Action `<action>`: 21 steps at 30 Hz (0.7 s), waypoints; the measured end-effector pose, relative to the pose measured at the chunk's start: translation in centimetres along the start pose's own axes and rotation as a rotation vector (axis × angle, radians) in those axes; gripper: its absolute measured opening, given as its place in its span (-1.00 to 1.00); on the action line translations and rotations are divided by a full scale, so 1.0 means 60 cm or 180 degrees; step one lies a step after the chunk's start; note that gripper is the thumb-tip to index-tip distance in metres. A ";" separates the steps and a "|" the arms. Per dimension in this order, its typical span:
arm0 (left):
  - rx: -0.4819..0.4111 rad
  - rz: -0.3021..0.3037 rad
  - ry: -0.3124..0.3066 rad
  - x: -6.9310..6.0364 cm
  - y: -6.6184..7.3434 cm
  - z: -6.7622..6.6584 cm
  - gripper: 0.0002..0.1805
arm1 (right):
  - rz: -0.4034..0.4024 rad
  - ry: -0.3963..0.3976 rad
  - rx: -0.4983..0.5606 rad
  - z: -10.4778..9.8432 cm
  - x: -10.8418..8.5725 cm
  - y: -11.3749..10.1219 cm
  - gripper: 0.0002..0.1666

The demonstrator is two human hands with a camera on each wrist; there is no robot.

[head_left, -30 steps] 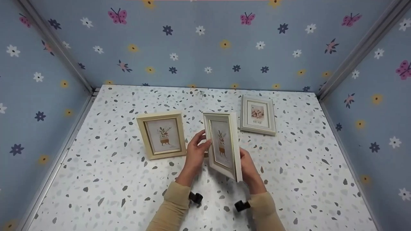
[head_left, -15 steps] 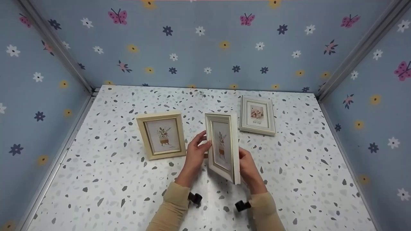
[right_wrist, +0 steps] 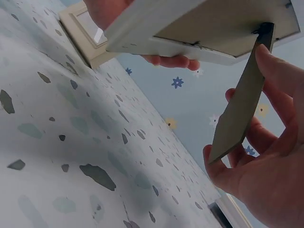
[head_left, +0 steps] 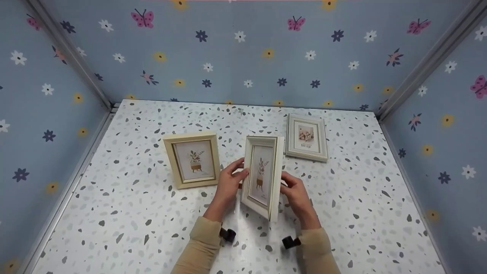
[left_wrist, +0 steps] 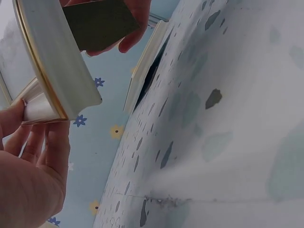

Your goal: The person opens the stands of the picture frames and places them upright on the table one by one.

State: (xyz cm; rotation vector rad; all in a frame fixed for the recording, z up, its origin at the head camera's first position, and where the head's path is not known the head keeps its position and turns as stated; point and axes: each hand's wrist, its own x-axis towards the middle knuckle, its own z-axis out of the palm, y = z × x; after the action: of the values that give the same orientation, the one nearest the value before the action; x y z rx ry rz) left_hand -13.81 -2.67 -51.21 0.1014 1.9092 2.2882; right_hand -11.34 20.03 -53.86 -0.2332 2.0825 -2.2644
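A white picture frame (head_left: pixel 262 175) with a gold inner edge and a potted-plant print is held up over the table, turned sideways. My left hand (head_left: pixel 228 184) grips its left edge, thumb on the front and fingers behind. On the other side my right hand (head_left: pixel 298 194) is behind the frame. The right wrist view shows that hand (right_wrist: pixel 270 161) pinching the flat stand leg (right_wrist: pixel 242 104), which is swung out from the frame's back panel (right_wrist: pixel 223 33). In the left wrist view the same leg (left_wrist: pixel 102 26) appears dark behind the frame.
A cream picture frame (head_left: pixel 194 160) stands upright, leaning back, left of my hands. Toward the back right a whitish frame (head_left: pixel 306 137) lies face up. The speckled table (head_left: pixel 133 213) is bounded by blue flowered walls (head_left: pixel 224 49).
The held frame's lower end has swung left and its front faces me slightly differently. My right hand has drawn a little away from the frame's side, its fingers showing more.
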 end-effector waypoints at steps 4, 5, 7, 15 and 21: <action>0.0018 0.0096 0.0001 0.001 -0.001 -0.006 -0.55 | -0.0091 -0.0014 0.0017 -0.003 -0.002 0.000 -0.61; 0.0003 0.0136 0.0000 0.002 -0.002 -0.008 -0.56 | -0.0100 -0.0020 0.0025 -0.003 -0.003 0.000 -0.61; -0.0023 0.0232 0.0017 0.003 -0.003 -0.009 -0.59 | -0.0089 -0.0031 0.0044 -0.002 -0.004 0.000 -0.58; -0.0003 0.0790 0.0389 -0.005 0.002 -0.002 -0.73 | 0.0157 0.0133 0.0113 0.010 -0.016 0.009 -0.54; 0.0456 0.1171 0.0516 -0.013 0.008 0.004 -0.78 | 0.0380 0.0367 0.0026 0.019 -0.029 0.019 -0.25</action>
State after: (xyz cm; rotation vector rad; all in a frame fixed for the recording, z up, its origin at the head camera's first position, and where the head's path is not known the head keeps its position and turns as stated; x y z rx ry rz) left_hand -13.07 -2.64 -50.64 0.3184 2.3034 2.4434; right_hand -9.51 19.04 -55.05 0.0225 2.0784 -2.2663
